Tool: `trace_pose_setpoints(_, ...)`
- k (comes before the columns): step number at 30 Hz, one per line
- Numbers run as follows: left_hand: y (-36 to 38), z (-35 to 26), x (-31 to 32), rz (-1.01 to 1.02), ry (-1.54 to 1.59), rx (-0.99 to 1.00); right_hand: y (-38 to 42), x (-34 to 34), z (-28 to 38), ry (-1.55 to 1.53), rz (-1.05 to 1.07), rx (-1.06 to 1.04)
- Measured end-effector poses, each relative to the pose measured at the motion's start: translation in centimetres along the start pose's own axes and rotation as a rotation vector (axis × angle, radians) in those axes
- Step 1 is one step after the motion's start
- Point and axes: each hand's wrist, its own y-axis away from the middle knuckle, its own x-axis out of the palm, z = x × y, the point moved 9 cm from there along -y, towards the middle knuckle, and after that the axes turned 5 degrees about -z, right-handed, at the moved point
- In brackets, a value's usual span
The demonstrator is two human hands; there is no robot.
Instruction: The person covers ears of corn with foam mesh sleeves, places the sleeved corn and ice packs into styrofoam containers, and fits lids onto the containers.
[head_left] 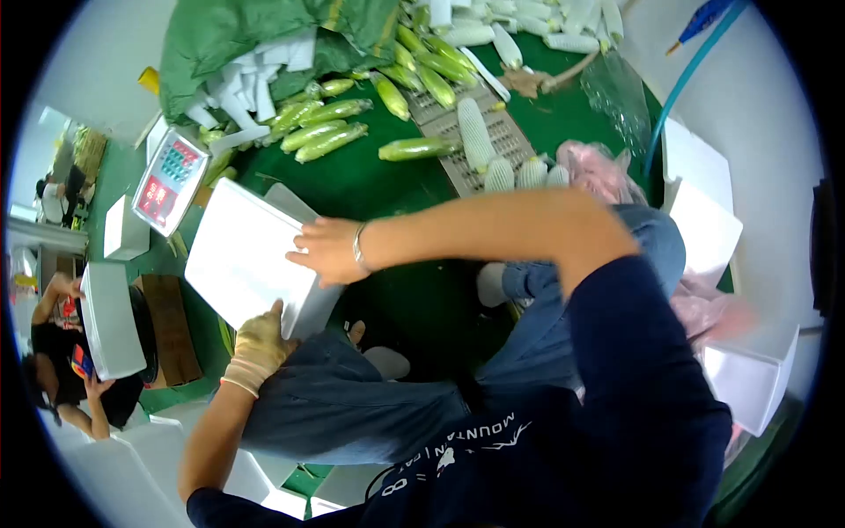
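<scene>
A white foam box (251, 255) stands tilted in front of my knees, a smooth white face toward the camera. My left hand (260, 348), in a pale glove with bare fingertips, grips its lower edge. My right hand (330, 252), bare with a bracelet at the wrist, lies on the box's right edge with its fingers bent over it. The inside of the box is hidden. Just beyond its upper left corner is a scale (171, 182) with a red lit display.
Wrapped green corn cobs (334, 141) and cobs in white foam nets (475, 134) lie on the green floor around a metal grate (503, 123). A green sack (198, 53) holds foam nets. Pink plastic (598, 172) and white boxes (704, 229) stand right; another person (66, 378) holds a box left.
</scene>
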Motion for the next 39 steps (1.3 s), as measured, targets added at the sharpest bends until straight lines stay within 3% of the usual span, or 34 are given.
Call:
trace_pose_setpoints(1,-0.1,0.3,1.1,-0.008,0.089,0.074,1.1,-2.5,-1.2,-0.041,0.249,0.057)
trace_pose_setpoints(3,-1.1,1.6,2.2,-0.116,0.173,0.064,5.4,-8.6,-5.9,-0.261,0.402,0.185)
trace_pose_setpoints(4,-1.7,2.1,2.1,-0.119,0.193,0.016,9.2,-13.1,-9.2,-0.182,0.394,0.359)
trace_pose_setpoints(5,-1.8,2.1,1.7,-0.156,0.221,0.041,13.7,-18.1,-12.4,-0.235,0.366,0.675)
trace_pose_setpoints(6,-1.9,2.5,1.2,-0.197,0.254,0.062,19.1,-21.4,-16.5,-0.123,0.124,0.82)
trace_pose_setpoints(8,-2.5,4.0,1.2,-0.232,0.25,0.073,31.2,-26.2,-18.1,0.432,0.019,1.02)
trace_pose_setpoints(9,-2.5,3.3,0.0,-0.118,0.314,0.028,38.7,-24.4,-18.8,0.424,0.094,1.225)
trace_pose_setpoints(10,-2.4,3.4,-1.1,-0.257,0.068,0.034,43.6,-21.7,-17.4,0.147,0.085,1.371)
trace_pose_setpoints(12,-2.6,-2.3,-6.5,-0.55,0.053,0.211,49.7,-14.6,-14.1,0.11,0.115,1.408)
trace_pose_setpoints(14,-5.0,-10.9,-11.7,-0.614,0.563,0.287,52.3,-9.7,-11.6,-0.024,-0.153,1.688)
trace_pose_setpoints(17,-14.0,-24.4,-11.1,-0.27,1.001,0.453,51.0,-6.3,-10.2,0.205,-0.33,1.773)
trace_pose_setpoints(18,-18.2,-28.3,-8.9,-0.197,0.855,0.349,50.0,-5.4,-9.5,0.199,-0.333,1.795)
trace_pose_setpoints(19,-21.5,-32.1,-6.1,-0.175,0.819,0.405,49.2,-5.5,-9.4,0.214,-0.362,1.806)
trace_pose_setpoints(22,-28.2,-41.7,4.0,0.195,0.768,0.235,48.3,-4.9,-11.6,0.289,-0.376,1.813)
trace_pose_setpoints(24,-28.0,-42.1,4.9,-0.049,0.856,0.003,48.9,-3.7,-13.4,0.197,-0.364,1.919)
trace_pose_setpoints(26,-28.2,-40.0,5.8,-0.101,0.98,-0.041,49.9,-2.9,-14.2,0.156,-0.432,2.007)
trace_pose_setpoints(28,-29.1,-40.5,6.7,0.251,1.469,0.102,51.6,-1.8,-15.4,-0.072,-0.588,2.023)
trace_pose_setpoints(29,-29.6,-40.1,6.4,0.236,1.484,0.095,52.1,-1.1,-15.4,-0.332,-0.684,1.997)
trace_pose_setpoints(30,-29.5,-40.1,5.0,0.213,1.595,0.195,51.9,-1.8,-15.4,-0.341,-0.667,1.98)
trace_pose_setpoints(32,-28.6,-39.0,2.3,0.145,1.81,0.389,50.7,-1.2,-15.5,-0.95,-1.113,1.881)
trace_pose_setpoints(34,-28.2,-40.7,1.9,0.429,1.579,0.508,49.1,0.1,-16.5,-1.293,-1.192,1.818)
trace_pose_setpoints(36,-28.6,-42.6,3.3,0.674,1.733,0.47,50.9,3.0,-17.2,-1.259,-1.095,1.923)
trace_pose_setpoints(38,-29.1,-43.2,4.1,0.777,1.715,0.275,49.5,1.8,-17.2,-1.237,-1.128,1.869)
trace_pose_setpoints(39,-28.3,-43.5,3.3,0.794,1.763,0.388,49.0,1.3,-16.8,-1.158,-1.13,1.862)
